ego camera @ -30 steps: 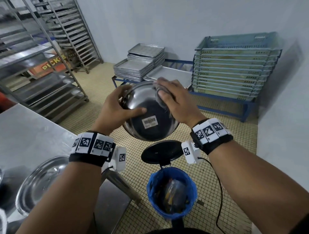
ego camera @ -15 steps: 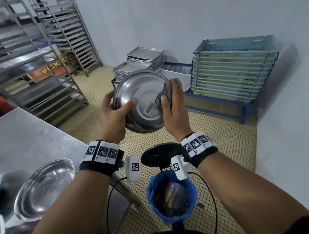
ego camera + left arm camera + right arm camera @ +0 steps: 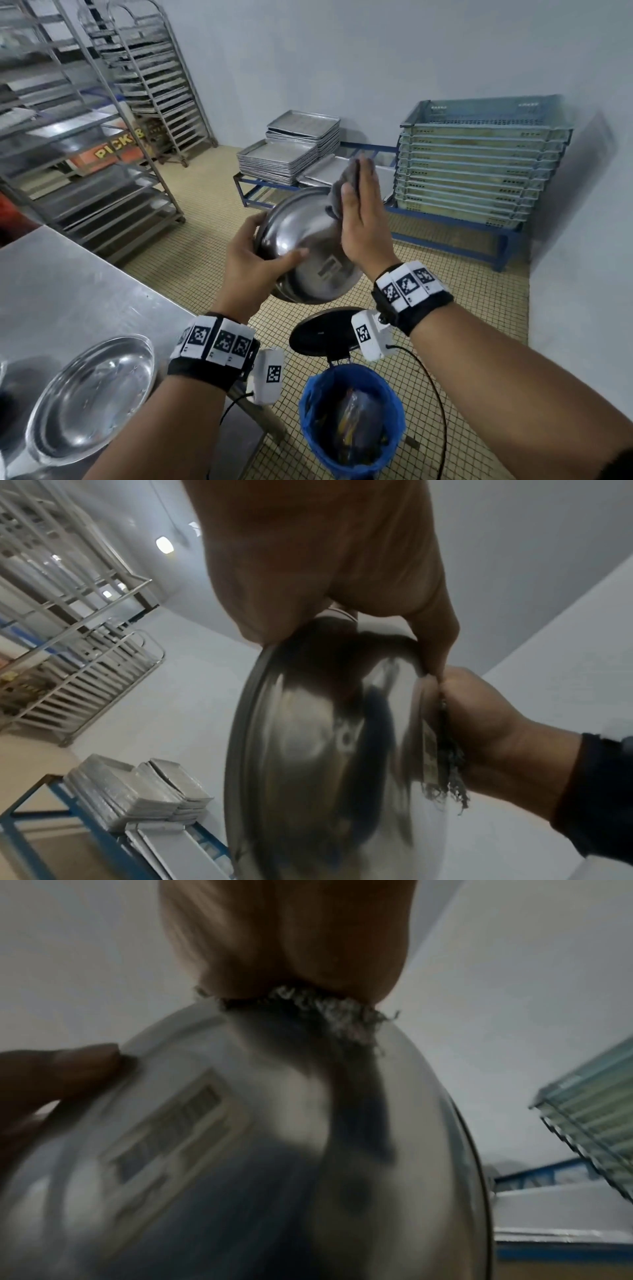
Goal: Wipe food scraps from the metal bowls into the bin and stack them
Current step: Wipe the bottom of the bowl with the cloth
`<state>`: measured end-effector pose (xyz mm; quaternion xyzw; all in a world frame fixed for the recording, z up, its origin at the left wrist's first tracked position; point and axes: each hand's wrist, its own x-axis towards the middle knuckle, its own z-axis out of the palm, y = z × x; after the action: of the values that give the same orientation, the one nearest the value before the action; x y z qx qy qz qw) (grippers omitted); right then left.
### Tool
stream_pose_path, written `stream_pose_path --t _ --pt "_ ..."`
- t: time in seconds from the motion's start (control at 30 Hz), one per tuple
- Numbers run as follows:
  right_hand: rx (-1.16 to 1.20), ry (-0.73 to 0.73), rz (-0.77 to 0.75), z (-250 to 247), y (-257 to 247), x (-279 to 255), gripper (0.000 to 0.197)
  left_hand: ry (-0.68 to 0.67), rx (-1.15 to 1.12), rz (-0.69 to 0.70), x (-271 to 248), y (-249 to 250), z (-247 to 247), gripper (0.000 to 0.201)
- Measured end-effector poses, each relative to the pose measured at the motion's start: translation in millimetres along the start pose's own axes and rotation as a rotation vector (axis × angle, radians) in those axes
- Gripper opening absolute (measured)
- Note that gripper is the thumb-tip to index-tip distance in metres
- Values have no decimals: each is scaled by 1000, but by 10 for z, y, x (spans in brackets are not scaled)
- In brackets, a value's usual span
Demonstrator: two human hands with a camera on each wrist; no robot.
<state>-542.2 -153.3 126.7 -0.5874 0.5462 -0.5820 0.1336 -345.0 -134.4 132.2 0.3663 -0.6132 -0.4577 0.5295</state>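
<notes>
My left hand (image 3: 253, 260) grips a metal bowl (image 3: 308, 260) by its left rim, thumb across the underside, which faces me with its sticker. The bowl is tilted in the air above the bin (image 3: 308, 394), which has a blue liner and scraps inside. My right hand (image 3: 363, 219) stands upright at the bowl's upper right edge, its thumb pinching a grey cloth (image 3: 340, 195) against the fingers. In the left wrist view the frayed cloth (image 3: 445, 777) hangs between the right hand (image 3: 496, 737) and the bowl (image 3: 325, 750). A second metal bowl (image 3: 92, 394) rests on the steel table (image 3: 68, 291).
The bin's black lid (image 3: 322, 334) stands raised behind it. Tall tray racks (image 3: 102, 137) line the left side. Stacked metal trays (image 3: 291, 150) and stacked plastic crates (image 3: 479, 161) sit on low blue frames by the far wall. Tiled floor lies between.
My right hand has slid the cloth from the bowl's underside up to its top right edge and now stands upright. The bowl has tilted further, its mouth facing away from me.
</notes>
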Motion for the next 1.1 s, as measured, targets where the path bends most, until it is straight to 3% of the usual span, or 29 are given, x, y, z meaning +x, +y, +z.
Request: stream_pose_path --t 0.17,0.27,0.33,0.5,0.7,0.87,0.97,1.1 --pt "-113 -274 -220 -165 -237 126 38 -106 138 59 -10 61 -62 79" --pt "-72 -355 -126 -318 -183 189 24 -92 136 100 -29 98 -142 77" --pt "-46 -358 -76 -374 -135 192 21 -71 100 92 -63 101 -173 76" --pt "-25 -369 -193 -315 -237 176 17 -87 48 93 -87 93 -78 75" --pt "182 -231 48 -288 60 86 18 -28 -51 85 -102 1 -109 73" --pt "185 -255 -41 -350 -62 96 15 -148 240 85 -39 100 -122 51" --pt "47 -257 -148 -340 -142 76 16 -185 321 111 70 194 -62 59" --pt "35 -229 -271 -307 -171 40 21 -203 346 161 115 212 21 67"
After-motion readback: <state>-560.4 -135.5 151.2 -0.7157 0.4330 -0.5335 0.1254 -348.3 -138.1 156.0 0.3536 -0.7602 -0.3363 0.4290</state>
